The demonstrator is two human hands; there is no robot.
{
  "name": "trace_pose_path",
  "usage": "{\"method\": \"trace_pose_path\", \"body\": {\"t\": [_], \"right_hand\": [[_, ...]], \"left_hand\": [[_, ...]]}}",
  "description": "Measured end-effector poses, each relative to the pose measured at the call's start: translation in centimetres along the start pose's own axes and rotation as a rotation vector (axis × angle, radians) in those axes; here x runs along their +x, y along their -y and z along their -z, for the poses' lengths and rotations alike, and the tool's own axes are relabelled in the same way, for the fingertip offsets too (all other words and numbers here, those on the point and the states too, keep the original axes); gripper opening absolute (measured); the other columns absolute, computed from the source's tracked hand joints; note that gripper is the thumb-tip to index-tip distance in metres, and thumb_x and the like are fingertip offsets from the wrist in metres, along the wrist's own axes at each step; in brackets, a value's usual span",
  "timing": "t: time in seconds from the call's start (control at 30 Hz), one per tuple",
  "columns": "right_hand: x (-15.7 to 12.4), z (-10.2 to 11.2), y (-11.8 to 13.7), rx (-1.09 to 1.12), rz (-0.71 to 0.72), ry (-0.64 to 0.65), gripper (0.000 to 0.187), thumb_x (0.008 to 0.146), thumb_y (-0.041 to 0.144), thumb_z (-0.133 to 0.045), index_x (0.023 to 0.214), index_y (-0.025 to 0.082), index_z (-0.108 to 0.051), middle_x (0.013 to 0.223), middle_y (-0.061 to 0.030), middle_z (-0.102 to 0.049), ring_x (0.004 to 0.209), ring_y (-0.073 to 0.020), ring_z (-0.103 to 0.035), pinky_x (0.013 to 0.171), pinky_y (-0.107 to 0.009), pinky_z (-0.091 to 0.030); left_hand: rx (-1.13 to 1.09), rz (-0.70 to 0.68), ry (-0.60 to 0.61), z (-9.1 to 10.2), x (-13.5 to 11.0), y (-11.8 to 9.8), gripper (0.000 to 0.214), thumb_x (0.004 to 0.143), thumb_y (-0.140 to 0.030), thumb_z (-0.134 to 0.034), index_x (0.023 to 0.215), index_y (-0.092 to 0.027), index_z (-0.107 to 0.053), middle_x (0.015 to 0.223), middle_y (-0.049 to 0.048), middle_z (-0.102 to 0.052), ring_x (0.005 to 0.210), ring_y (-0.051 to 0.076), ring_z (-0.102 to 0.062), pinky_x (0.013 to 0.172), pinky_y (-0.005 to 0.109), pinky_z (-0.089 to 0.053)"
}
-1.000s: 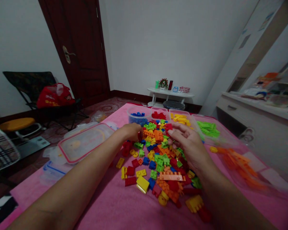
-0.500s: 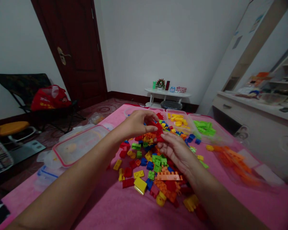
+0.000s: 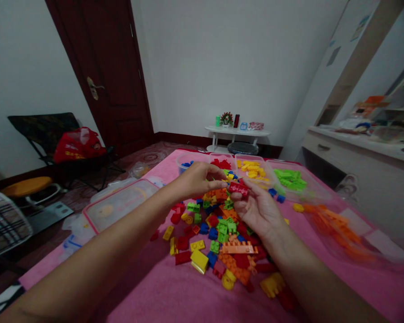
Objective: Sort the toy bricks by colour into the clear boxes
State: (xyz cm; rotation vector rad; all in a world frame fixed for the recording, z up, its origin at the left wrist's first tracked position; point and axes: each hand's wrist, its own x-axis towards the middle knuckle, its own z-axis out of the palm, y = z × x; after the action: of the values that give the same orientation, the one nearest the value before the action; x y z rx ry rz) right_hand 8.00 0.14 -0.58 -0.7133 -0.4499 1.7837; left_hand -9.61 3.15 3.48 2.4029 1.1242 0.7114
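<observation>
A heap of small plastic building bricks in red, blue, green, yellow and orange lies on a pink cloth. Above the heap, my right hand is palm-up with its fingers curled round a red brick. My left hand is closed in a pinch, its fingertips touching the left end of the same red brick. Both forearms reach in from the bottom of the view.
Clear tubs at the far edge hold sorted bricks: blue, red, yellow, green, and orange at the right. A lidded box sits at the left. A white cabinet, small white table and folding chair stand around.
Both hands rose from the heap and came together. The red brick, picked up near the left hand, now sits between both hands higher up. The camera shifted slightly.
</observation>
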Motion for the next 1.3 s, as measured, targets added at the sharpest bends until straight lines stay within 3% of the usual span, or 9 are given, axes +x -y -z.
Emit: {"method": "trace_pose_path", "body": {"t": [0.23, 0.4, 0.5, 0.67, 0.77, 0.9, 1.03, 1.17, 1.3], "right_hand": [[-0.5, -0.2, 1.7, -0.015, 0.084, 0.014, 0.011, 0.078, 0.025, -0.057, 0.084, 0.018, -0.052, 0.066, 0.0006, -0.056, 0.047, -0.0059, -0.049, 0.033, -0.011, -0.035], [-0.7, -1.0, 1.5, -0.017, 0.1, -0.01, 0.013, 0.077, 0.024, -0.058, 0.088, 0.017, -0.055, 0.059, 0.0029, -0.053, 0.046, -0.006, -0.049, 0.033, -0.01, -0.035], [-0.7, -1.0, 1.5, -0.023, 0.093, -0.024, 0.01, 0.079, 0.023, -0.056, 0.086, 0.016, -0.057, 0.058, 0.0025, -0.054, 0.044, -0.0054, -0.048, 0.032, -0.011, -0.035], [-0.4, -0.3, 1.5, -0.068, 0.131, -0.045, 0.008, 0.079, 0.023, -0.059, 0.082, 0.015, -0.058, 0.059, 0.0027, -0.055, 0.044, -0.0051, -0.049, 0.034, -0.012, -0.038], [-0.1, -0.1, 1.0, -0.158, 0.096, -0.054, 0.01, 0.079, 0.023, -0.058, 0.083, 0.014, -0.06, 0.055, 0.0029, -0.053, 0.041, -0.005, -0.048, 0.034, -0.012, -0.037], [0.1, 0.2, 0.4, -0.21, 0.074, -0.012, 0.014, 0.077, 0.025, -0.063, 0.085, 0.014, -0.061, 0.058, 0.0024, -0.057, 0.038, -0.0033, -0.044, 0.032, -0.011, -0.034], [0.2, 0.7, 0.8, -0.249, 0.123, 0.036, 0.024, 0.069, 0.031, -0.071, 0.084, 0.016, -0.061, 0.062, 0.0033, -0.06, 0.039, -0.0024, -0.043, 0.032, -0.011, -0.033], [0.9, 1.7, 0.9, -0.352, 0.172, 0.014, 0.028, 0.065, 0.033, -0.075, 0.081, 0.015, -0.062, 0.059, 0.0037, -0.058, 0.04, -0.003, -0.045, 0.034, -0.012, -0.035], [1.9, 2.4, 0.0, -0.405, 0.273, -0.066, 0.033, 0.063, 0.034, -0.077, 0.085, 0.015, -0.062, 0.057, 0.005, -0.056, 0.042, -0.0038, -0.046, 0.037, -0.014, -0.04]], "left_hand": [[0.58, 0.192, 0.51, 1.5, -4.4, 3.1, 0.027, 0.056, -0.021, -0.071, 0.083, -0.027, -0.072, 0.077, 0.0012, -0.068, 0.07, 0.016, -0.059, 0.06, 0.023, -0.038], [0.554, 0.123, 0.571, 0.7, -7.3, 5.1, 0.05, 0.062, -0.008, -0.056, 0.104, -0.034, -0.066, 0.08, 0.0001, -0.069, 0.071, 0.016, -0.06, 0.057, 0.022, -0.037], [0.481, 0.138, 0.603, 0.6, -7.0, 5.4, 0.043, 0.06, -0.007, -0.057, 0.094, -0.03, -0.069, 0.078, -0.0017, -0.069, 0.069, 0.014, -0.06, 0.056, 0.02, -0.037], [0.252, 0.161, 0.503, 1.4, -4.3, 3.7, 0.019, 0.063, -0.015, -0.062, 0.082, -0.019, -0.066, 0.068, -0.0013, -0.064, 0.059, 0.011, -0.055, 0.054, 0.019, -0.038], [-0.082, 0.169, 0.398, 1.4, -2.1, 2.2, 0.02, 0.069, -0.022, -0.064, 0.087, -0.015, -0.06, 0.065, -0.0023, -0.059, 0.056, 0.008, -0.052, 0.054, 0.019, -0.04], [-0.62, 0.154, 0.326, -0.1, 0.5, 1.0, 0.033, 0.071, -0.03, -0.069, 0.098, -0.016, -0.056, 0.071, -0.0019, -0.057, 0.061, 0.008, -0.055, 0.055, 0.019, -0.044], [-0.963, 0.188, 0.31, -2.3, 2.2, 1.0, 0.04, 0.07, -0.031, -0.071, 0.104, -0.017, -0.056, 0.075, 0.0003, -0.059, 0.064, 0.009, -0.058, 0.054, 0.017, -0.045], [-1.087, 0.242, 0.284, -3.9, 2.6, 1.3, 0.041, 0.07, -0.034, -0.071, 0.104, -0.014, -0.059, 0.072, 0.0021, -0.06, 0.061, 0.008, -0.058, 0.049, 0.015, -0.044], [-1.018, 0.291, 0.126, -5.1, 2.2, 1.0, 0.04, 0.069, -0.036, -0.072, 0.1, -0.013, -0.061, 0.075, 0.0031, -0.063, 0.063, 0.009, -0.06, 0.054, 0.017, -0.048]]}}
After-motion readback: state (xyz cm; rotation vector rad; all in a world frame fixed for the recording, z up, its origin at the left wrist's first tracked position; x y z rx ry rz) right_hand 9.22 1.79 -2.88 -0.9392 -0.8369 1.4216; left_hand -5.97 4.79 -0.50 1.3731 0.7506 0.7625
